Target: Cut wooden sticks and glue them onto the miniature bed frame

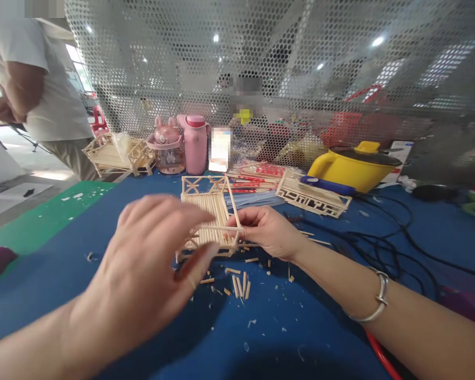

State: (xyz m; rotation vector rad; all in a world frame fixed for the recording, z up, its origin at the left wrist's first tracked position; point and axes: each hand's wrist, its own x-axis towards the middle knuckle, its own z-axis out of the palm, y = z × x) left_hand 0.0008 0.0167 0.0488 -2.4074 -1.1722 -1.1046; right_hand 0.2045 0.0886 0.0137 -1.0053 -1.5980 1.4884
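A small wooden stick model (203, 208), with a slatted floor and crossed end rails, sits on the blue table at the middle of the view. At its right side my right hand (265, 231) is closed, fingers and thumb on the frame near the front corner. My left hand (150, 258), slightly blurred, hovers in front of the model's left part and hides some of it. Its thumb is spread from the fingers, with nothing seen between them. Several short cut stick pieces (239, 286) lie just before the model.
Behind stand a pink bottle (195, 145), a clear pink-lidded cup (170, 158), a lit phone (219, 153) and a yellow pot (360, 171). Another stick model (119, 155) is at left, a lattice panel (312, 196) at right. Black cables (380, 243) cross the right side. A person (43, 79) stands at far left.
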